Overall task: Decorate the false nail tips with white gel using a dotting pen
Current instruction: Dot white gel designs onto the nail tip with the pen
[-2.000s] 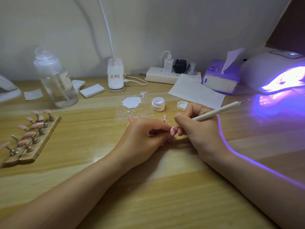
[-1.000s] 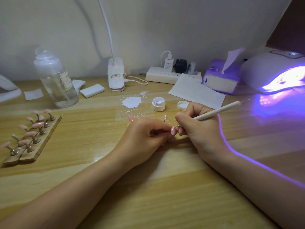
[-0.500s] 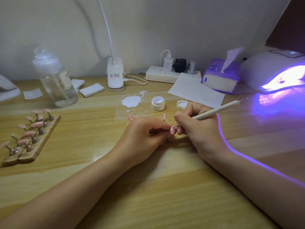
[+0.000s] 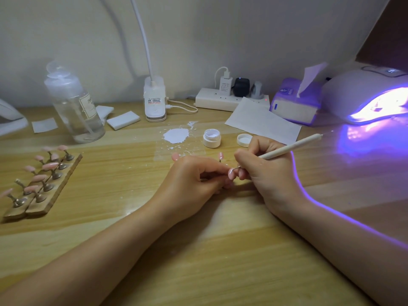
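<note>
Almost nothing moved since before; left hand (image 4: 194, 180) still pinches nail (image 4: 231, 174) mid-frame; right hand (image 4: 265, 171) still grips pen (image 4: 289, 148), tip on nail.

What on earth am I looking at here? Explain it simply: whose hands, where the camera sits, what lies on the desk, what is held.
There is no machine: these are a person's two bare hands, filmed by one wide-angle camera worn on the head, looking forward and down at a light wooden desk.

The right hand grips a slim cream dotting pen, its metal tip at a small pink false nail tip that the left hand pinches.

Behind the hands stand a small open white gel jar, its white round lid and a white smear of gel. At the left, a wooden strip of little stands carries more pink tips, beside a clear plastic bottle. At the right, a white curing lamp glows violet.
</note>
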The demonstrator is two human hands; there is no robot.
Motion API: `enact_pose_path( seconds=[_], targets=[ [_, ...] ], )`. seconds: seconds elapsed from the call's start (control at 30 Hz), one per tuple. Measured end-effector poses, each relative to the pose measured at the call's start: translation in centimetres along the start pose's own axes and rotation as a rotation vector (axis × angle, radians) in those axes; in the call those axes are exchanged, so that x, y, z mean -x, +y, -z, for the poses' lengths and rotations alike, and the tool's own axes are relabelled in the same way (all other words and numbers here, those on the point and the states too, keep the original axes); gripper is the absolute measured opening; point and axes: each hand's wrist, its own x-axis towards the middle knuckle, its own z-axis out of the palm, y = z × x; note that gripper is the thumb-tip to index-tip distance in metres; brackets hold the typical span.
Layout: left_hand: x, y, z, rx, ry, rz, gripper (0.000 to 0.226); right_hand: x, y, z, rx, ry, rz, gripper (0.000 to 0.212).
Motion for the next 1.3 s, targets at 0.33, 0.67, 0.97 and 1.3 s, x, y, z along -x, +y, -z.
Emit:
enact_pose_path(
  seconds=[0.33, 0.67, 0.97, 1.3],
  targets=[
    [-0.01, -0.1, 0.1, 0.008, 0.001, 0.004, 0.012, -0.02, 0.01, 0.0, -0.006, 0.002, -0.005, 0.037],
    [0.0, 0.1, 0.05, 0.019, -0.01, 0.009, 0.015, -0.05, 0.07, -0.06, -0.013, 0.007, -0.003, 0.037],
    [-0.03, -0.07, 0.01, 0.011, -0.009, 0.009, 0.015, -0.01, 0.13, 0.03, -0.015, 0.004, 0.005, 0.037],
    [-0.07, -0.04, 0.03, -0.001, -0.009, 0.009, 0.015, -0.11, 0.21, 0.1, -0.034, 0.014, 0.01, 0.036]
  ],
)
